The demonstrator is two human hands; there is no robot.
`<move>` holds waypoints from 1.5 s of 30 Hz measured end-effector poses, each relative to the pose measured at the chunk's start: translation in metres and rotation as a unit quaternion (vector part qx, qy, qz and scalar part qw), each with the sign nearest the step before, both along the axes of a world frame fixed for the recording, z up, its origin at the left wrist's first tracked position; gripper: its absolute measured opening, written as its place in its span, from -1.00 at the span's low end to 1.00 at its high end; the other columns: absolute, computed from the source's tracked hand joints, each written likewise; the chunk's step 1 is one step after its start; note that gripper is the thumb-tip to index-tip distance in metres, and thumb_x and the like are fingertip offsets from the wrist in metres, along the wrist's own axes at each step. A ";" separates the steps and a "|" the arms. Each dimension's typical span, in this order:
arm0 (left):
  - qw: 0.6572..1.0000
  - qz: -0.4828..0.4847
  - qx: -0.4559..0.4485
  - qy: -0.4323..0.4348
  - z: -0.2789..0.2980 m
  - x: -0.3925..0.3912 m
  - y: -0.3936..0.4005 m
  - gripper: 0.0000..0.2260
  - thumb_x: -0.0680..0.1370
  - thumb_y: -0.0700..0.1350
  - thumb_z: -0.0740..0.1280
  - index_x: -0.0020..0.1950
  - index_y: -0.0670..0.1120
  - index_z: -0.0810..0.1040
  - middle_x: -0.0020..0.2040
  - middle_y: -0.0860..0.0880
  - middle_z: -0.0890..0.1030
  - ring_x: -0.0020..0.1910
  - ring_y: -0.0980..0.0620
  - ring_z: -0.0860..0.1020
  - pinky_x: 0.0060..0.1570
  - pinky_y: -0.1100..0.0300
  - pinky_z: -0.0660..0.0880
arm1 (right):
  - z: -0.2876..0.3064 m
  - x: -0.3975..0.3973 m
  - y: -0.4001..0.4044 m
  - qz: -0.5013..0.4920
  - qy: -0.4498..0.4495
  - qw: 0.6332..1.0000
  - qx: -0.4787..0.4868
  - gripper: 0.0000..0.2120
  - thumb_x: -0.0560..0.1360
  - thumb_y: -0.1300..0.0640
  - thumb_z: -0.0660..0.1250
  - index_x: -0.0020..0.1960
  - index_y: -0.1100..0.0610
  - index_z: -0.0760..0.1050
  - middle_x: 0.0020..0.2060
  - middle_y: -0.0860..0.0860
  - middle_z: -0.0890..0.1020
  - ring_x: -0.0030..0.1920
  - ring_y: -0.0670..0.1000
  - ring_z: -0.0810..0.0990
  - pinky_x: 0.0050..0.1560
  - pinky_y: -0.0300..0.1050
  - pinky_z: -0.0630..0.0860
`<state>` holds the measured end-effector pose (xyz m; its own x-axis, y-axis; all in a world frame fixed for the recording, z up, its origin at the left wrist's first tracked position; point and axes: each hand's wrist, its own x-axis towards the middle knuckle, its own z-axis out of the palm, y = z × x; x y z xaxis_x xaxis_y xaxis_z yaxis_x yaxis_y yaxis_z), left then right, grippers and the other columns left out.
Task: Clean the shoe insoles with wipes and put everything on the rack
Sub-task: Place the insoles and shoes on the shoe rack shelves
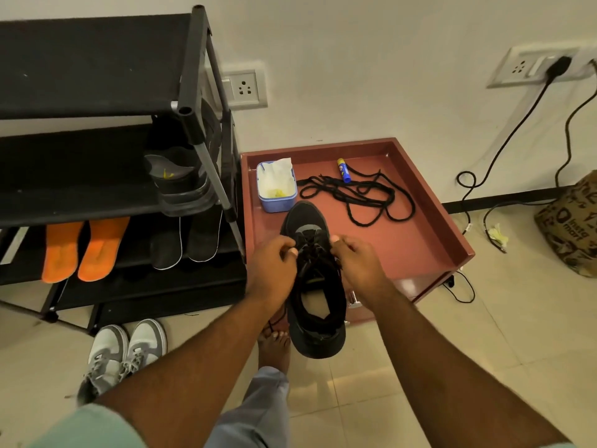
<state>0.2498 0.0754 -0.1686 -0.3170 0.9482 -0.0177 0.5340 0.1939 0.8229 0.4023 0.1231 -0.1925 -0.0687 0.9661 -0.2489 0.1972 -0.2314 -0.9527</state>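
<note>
Beige floor tiles carry a red tray [420, 253] beside a black rack [97, 92]. Over the tray's front edge, a black shoe [315, 305] stands toe away, its opening showing pale lining. Left hand [271, 266] and right hand [360, 261] each pinch its laces. Orange insoles [84, 250] lean on the rack's lower shelf.

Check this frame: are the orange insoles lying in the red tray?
No, the orange insoles lie on the black rack, left of the red tray.
</note>
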 end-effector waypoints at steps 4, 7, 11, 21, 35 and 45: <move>0.996 0.010 -0.039 -0.073 -0.008 0.004 0.025 -0.76 0.60 -0.31 0.30 0.24 -0.19 0.61 0.17 -0.08 0.63 0.11 0.08 0.55 0.10 0.36 0.40 | -0.003 -0.003 0.019 0.015 -0.095 0.995 0.035 -0.78 0.49 0.30 0.32 0.11 0.19 0.61 -0.10 0.05 0.66 -0.08 0.00 0.60 0.06 -0.11 0.55; 0.998 -0.005 -0.045 -0.040 -0.014 -0.002 0.037 -0.77 0.59 -0.31 0.32 0.22 -0.18 0.63 0.17 -0.11 0.65 0.14 0.02 0.59 0.12 0.33 0.42 | 0.001 -0.006 0.026 0.094 -0.192 0.971 0.108 -0.77 0.47 0.28 0.35 0.12 0.18 0.62 0.00 0.07 0.67 0.00 -0.01 0.61 0.15 -0.11 0.52; 1.000 -0.023 -0.011 0.012 -0.019 -0.005 0.045 -0.83 0.56 -0.26 0.39 0.13 -0.16 0.68 0.07 -0.06 0.67 0.01 0.09 0.58 -0.03 0.43 0.41 | 0.005 -0.004 0.036 0.165 -0.289 0.925 0.181 -0.76 0.51 0.22 0.31 0.15 0.10 0.62 0.03 0.08 0.65 0.03 0.03 0.58 0.12 -0.11 0.48; 0.981 -0.106 0.056 0.153 -0.038 -0.010 0.050 -0.89 0.55 -0.30 0.32 -0.08 -0.11 0.59 -0.01 0.03 0.44 -0.03 0.05 0.44 -0.05 0.30 0.39 | -0.002 -0.008 0.049 0.269 -0.352 0.863 0.241 -0.93 0.53 0.19 0.21 -0.03 0.10 0.46 -0.08 0.04 0.49 -0.09 0.05 0.48 -0.07 0.02 0.45; 0.962 -0.239 -0.093 0.090 -0.018 -0.041 0.067 -0.91 0.63 -0.25 0.25 -0.04 -0.17 0.52 0.08 -0.08 0.43 0.04 0.02 0.43 0.12 0.18 0.37 | -0.023 -0.016 0.032 0.143 -0.270 0.927 0.218 -0.93 0.49 0.24 0.20 -0.14 0.10 0.40 -0.18 0.00 0.49 -0.16 0.04 0.46 -0.09 0.09 0.48; 0.986 -0.133 0.020 -0.096 -0.041 -0.024 0.032 -0.78 0.54 -0.32 0.37 -0.11 0.02 0.54 0.12 -0.02 0.56 0.21 0.01 0.52 0.28 0.11 0.42 | -0.013 -0.001 0.011 0.112 -0.158 0.960 0.200 -0.86 0.45 0.25 0.37 -0.11 0.02 0.54 -0.14 -0.10 0.58 -0.09 -0.05 0.55 -0.04 -0.12 0.53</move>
<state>0.2260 0.1078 -0.2097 -0.0507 0.9986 -0.0144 0.3955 0.0333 0.9179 0.4013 0.1341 -0.2058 -0.2678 0.9585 0.0975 0.4926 0.2232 -0.8412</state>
